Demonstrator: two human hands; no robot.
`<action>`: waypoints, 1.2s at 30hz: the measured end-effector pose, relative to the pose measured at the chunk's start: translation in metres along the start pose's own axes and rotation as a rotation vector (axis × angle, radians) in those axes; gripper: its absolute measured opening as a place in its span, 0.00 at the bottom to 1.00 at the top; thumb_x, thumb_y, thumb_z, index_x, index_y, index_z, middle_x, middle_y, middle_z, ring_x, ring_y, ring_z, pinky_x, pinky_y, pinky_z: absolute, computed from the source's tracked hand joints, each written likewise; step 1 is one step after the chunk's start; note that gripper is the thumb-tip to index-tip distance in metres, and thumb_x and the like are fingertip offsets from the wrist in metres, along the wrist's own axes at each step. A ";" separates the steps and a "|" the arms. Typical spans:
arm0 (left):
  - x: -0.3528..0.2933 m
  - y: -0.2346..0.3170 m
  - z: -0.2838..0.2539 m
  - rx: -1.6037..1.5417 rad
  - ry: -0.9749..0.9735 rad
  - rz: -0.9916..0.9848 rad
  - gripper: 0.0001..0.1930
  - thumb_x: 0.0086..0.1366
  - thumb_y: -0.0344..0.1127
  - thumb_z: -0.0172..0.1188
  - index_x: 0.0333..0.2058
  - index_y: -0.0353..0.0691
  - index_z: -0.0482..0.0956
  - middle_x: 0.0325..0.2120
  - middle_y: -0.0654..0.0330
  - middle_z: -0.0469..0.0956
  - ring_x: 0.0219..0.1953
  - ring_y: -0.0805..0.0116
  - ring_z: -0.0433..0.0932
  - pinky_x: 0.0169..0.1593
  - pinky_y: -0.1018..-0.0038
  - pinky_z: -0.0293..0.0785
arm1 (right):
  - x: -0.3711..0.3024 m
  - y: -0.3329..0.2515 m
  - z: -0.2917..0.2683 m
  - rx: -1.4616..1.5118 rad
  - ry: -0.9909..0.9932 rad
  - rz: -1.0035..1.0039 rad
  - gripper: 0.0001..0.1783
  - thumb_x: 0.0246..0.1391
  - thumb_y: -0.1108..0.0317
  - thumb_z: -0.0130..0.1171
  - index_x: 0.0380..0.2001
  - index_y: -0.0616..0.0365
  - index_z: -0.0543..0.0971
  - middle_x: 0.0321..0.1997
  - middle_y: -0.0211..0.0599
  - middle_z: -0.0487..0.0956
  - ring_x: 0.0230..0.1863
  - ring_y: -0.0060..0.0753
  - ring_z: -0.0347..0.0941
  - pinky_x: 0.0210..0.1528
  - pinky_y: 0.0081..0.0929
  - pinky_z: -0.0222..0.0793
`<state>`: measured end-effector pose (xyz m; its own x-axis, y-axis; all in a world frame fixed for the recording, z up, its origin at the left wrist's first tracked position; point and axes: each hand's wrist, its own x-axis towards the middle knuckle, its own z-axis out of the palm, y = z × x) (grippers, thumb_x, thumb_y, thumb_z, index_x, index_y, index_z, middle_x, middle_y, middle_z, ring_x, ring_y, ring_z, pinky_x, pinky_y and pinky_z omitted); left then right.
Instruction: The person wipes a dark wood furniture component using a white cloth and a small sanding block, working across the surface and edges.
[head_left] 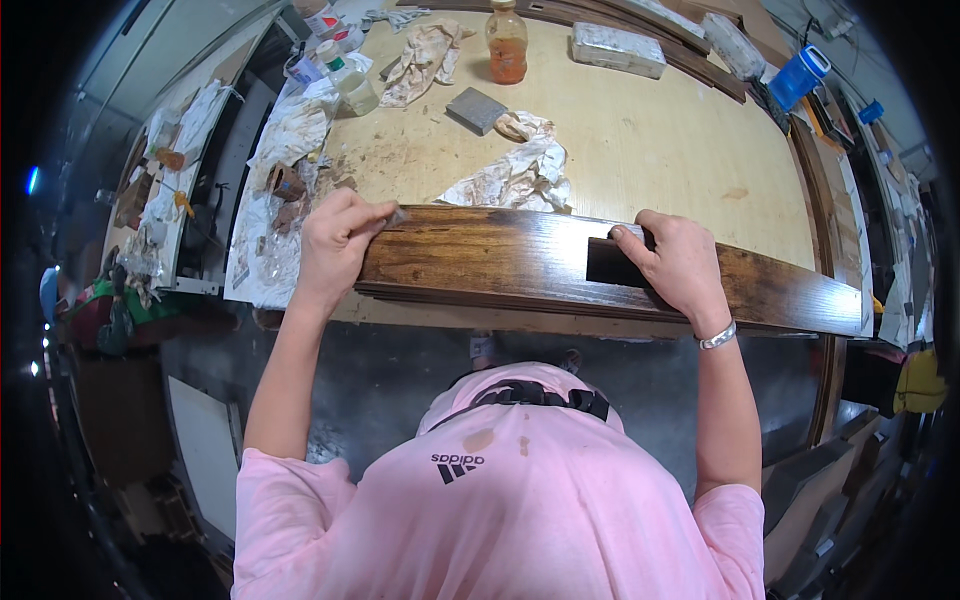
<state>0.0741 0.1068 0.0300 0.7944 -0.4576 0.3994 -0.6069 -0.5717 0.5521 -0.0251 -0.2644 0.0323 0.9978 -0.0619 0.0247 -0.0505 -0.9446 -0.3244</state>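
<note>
A long, dark brown stained wooden board with a glossy face lies along the near edge of the worktable, on top of other boards. A rectangular cutout opens in it right of centre. My left hand is closed in a pinch at the board's left end; a small greyish bit shows at the fingertips, too little to name. At the cutout, my right hand grips the board, its thumb at the opening's upper edge and its other fingers partly hidden. Just beyond the board lies a crumpled, stained white cloth.
On the pale tabletop are a grey sanding block, an orange-filled bottle, a clear bottle, a stained rag and a wrapped white block. A blue container stands far right. Dark boards line the right edge.
</note>
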 end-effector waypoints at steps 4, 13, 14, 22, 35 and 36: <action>0.002 0.008 0.009 -0.013 0.020 -0.025 0.11 0.55 0.20 0.66 0.37 0.37 0.87 0.23 0.57 0.75 0.29 0.63 0.75 0.34 0.70 0.70 | 0.000 -0.003 -0.002 0.010 0.006 0.018 0.28 0.59 0.45 0.58 0.21 0.62 0.79 0.20 0.53 0.78 0.28 0.57 0.77 0.36 0.47 0.73; 0.005 0.013 0.014 0.004 -0.047 0.036 0.11 0.55 0.21 0.65 0.38 0.36 0.87 0.24 0.55 0.76 0.29 0.61 0.76 0.34 0.70 0.71 | -0.001 -0.003 0.000 0.011 0.010 0.007 0.28 0.59 0.44 0.57 0.21 0.62 0.79 0.21 0.53 0.78 0.28 0.57 0.78 0.35 0.47 0.72; 0.007 0.007 0.010 -0.002 -0.010 -0.014 0.11 0.55 0.21 0.66 0.38 0.36 0.87 0.24 0.55 0.76 0.29 0.62 0.76 0.35 0.70 0.71 | 0.000 -0.003 -0.001 0.013 0.010 0.007 0.28 0.59 0.44 0.57 0.21 0.62 0.79 0.21 0.53 0.78 0.28 0.57 0.78 0.35 0.47 0.72; -0.018 0.006 -0.008 0.010 -0.025 -0.049 0.14 0.54 0.20 0.67 0.40 0.39 0.87 0.23 0.58 0.72 0.28 0.64 0.73 0.34 0.71 0.71 | -0.001 -0.001 0.000 0.014 0.018 0.008 0.28 0.59 0.45 0.57 0.21 0.62 0.79 0.20 0.53 0.78 0.28 0.57 0.77 0.35 0.47 0.72; -0.024 0.001 -0.011 0.085 -0.003 -0.017 0.11 0.55 0.23 0.67 0.39 0.39 0.87 0.24 0.59 0.75 0.28 0.63 0.75 0.34 0.70 0.71 | -0.001 -0.001 0.001 -0.014 0.008 -0.011 0.28 0.59 0.45 0.57 0.22 0.62 0.79 0.21 0.52 0.78 0.29 0.56 0.77 0.36 0.46 0.72; -0.021 -0.019 -0.021 0.169 0.069 -0.044 0.11 0.56 0.23 0.66 0.39 0.39 0.88 0.25 0.59 0.75 0.28 0.64 0.75 0.34 0.70 0.71 | -0.003 -0.004 -0.002 0.006 0.016 -0.010 0.28 0.59 0.45 0.57 0.22 0.62 0.79 0.21 0.52 0.78 0.29 0.56 0.77 0.36 0.46 0.72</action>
<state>0.0692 0.1416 0.0269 0.8163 -0.3852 0.4304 -0.5627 -0.6987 0.4418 -0.0282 -0.2608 0.0355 0.9974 -0.0577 0.0426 -0.0404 -0.9431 -0.3300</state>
